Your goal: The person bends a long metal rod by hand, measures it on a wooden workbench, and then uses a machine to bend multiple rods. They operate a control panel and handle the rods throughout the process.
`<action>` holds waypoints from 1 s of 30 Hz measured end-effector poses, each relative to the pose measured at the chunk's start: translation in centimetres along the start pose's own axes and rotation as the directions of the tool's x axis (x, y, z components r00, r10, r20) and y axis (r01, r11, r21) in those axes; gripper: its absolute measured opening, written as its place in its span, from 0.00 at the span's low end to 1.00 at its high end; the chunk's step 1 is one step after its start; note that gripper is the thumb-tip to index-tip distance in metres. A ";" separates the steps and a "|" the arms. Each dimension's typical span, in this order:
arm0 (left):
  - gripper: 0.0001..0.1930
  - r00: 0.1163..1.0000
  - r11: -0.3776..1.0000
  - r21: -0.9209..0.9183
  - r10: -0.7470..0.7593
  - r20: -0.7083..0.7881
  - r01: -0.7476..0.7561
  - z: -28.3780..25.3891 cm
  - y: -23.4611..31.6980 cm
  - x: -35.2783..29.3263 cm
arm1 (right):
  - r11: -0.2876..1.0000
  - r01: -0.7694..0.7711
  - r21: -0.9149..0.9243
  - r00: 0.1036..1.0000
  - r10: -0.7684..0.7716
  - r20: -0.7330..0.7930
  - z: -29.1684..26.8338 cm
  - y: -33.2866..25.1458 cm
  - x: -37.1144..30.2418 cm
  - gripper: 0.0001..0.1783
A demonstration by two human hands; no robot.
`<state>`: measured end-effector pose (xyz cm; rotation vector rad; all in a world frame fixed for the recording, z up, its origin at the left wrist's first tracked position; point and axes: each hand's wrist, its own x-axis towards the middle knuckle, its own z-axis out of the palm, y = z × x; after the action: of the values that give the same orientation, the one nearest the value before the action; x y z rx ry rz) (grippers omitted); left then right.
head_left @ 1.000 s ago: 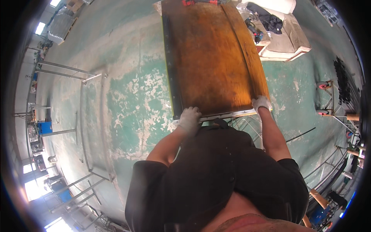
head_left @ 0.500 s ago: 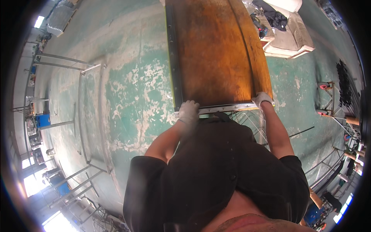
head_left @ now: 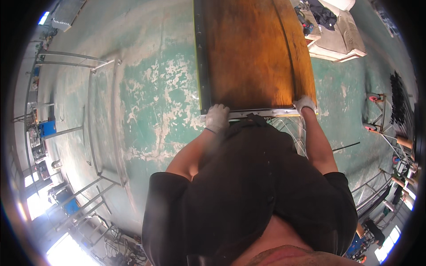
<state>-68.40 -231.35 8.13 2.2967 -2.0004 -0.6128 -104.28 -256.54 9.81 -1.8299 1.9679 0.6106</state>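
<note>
In front of me stands a long work table with a worn orange-brown wooden top (head_left: pixel 248 57). A dark metal strip with rivets or bolts (head_left: pixel 202 66) runs along its left side. A pale metal rail (head_left: pixel 255 113) edges the near end. My left hand (head_left: pixel 217 117), in a whitish work glove, is closed over the near left corner of that rail. My right hand (head_left: pixel 305 104), gloved too, grips the near right corner. Both arms reach forward and my body is close to the rail. The undersides of both grips are hidden.
A beige padded seat (head_left: pixel 339 37) stands beyond the table on the right, with dark cloth (head_left: pixel 323 17) and a power tool (head_left: pixel 305 24) on it. Metal frames (head_left: pixel 104 128) stand on the left. A wheeled rack (head_left: pixel 377 111) is at the right, above worn green floor (head_left: pixel 155 97).
The near rail and both hands appear slightly higher in the picture, while the floor and frames have shifted a little too. Both hands keep their hold on the rail.
</note>
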 end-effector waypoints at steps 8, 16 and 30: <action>0.15 0.997 0.999 -0.030 -0.016 0.076 0.018 -1.5 0.5 -0.3 | 1.000 -0.011 0.020 1.000 0.011 0.002 0.3 0.5 0.6 0.29; 0.16 0.988 0.998 -0.039 -0.052 0.142 0.058 -1.7 0.3 0.4 | 0.994 -0.041 0.098 0.998 0.046 -0.044 0.0 0.0 1.9 0.27; 0.25 0.903 0.595 -0.679 0.301 -0.307 -0.430 -13.1 6.4 8.0 | 0.400 0.442 0.803 0.843 -0.491 -0.219 -12.2 0.2 -16.1 0.13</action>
<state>-69.59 -243.08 19.80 1.3490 -1.6272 -0.9352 -103.11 -249.95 28.85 -1.5277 1.1895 -0.4379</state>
